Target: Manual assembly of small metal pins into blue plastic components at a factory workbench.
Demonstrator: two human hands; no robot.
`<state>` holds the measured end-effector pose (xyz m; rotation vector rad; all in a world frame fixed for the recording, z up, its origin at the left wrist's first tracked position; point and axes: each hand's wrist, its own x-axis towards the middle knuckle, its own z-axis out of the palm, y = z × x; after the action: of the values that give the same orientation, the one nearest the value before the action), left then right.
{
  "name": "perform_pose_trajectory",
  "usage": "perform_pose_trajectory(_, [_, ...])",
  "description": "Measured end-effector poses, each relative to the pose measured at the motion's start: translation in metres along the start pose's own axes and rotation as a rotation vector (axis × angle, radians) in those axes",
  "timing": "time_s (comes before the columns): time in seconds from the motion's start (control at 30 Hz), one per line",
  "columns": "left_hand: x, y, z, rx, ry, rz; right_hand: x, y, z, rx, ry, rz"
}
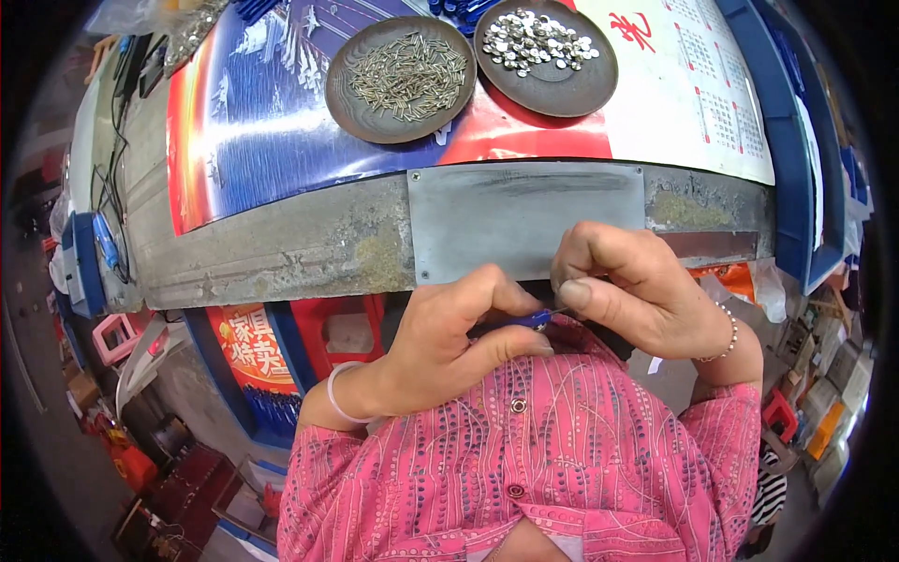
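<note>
In front of my chest, my left hand (445, 328) is closed, pinching a small dark-blue piece (532, 321) between thumb and fingers. Most of that piece is hidden in the grip, so its kind does not show. My right hand (646, 290) is pinched close beside its exposed end, thumb against curled fingers. Whatever lies between those fingertips is too small to make out. Beyond the hands, a brown round plate (348, 110) holds many small metal pins (409, 77). A second brown plate (585, 94) to its right bears shiny round metal pieces (540, 42).
A grey metal sheet (524, 220) is fixed at the worn bench's (309, 234) near edge. Printed posters (272, 140) cover the bench top. Blue bins stand at the right (791, 140) and below left (220, 365). Bundles of blue pieces (459, 9) lie at the far edge.
</note>
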<state>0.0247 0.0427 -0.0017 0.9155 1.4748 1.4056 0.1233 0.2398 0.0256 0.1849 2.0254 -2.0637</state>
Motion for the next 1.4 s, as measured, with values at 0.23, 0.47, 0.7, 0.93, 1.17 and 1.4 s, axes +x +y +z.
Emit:
perform_pose_trajectory(0.23, [0.0,-0.002,0.006,0.032,-0.015,0.086,-0.004,0.005,0.003,-0.072,-0.082,-0.09])
perform_pose_trajectory(0.47, [0.0,0.001,0.022,-0.283,0.188,0.031,-0.011,0.011,0.019,0.538,0.145,0.059])
perform_pose_trajectory(0.7, [0.001,-0.003,0.026,-0.055,0.036,-0.034,-0.018,0.025,0.024,-0.008,0.189,-0.242])
perform_pose_trajectory(0.93, [0.005,0.02,0.011,0.261,0.379,0.556,-0.023,0.015,0.016,0.301,0.417,-0.172])
perform_pose_trajectory(1.17, [-0.023,0.079,0.034,-0.753,0.333,1.384,-0.02,0.021,0.016,0.447,0.411,-0.18])
perform_pose_trajectory(1.4, [-0.018,0.09,0.028,-0.794,0.142,1.367,-0.017,0.022,0.016,0.452,0.366,-0.199])
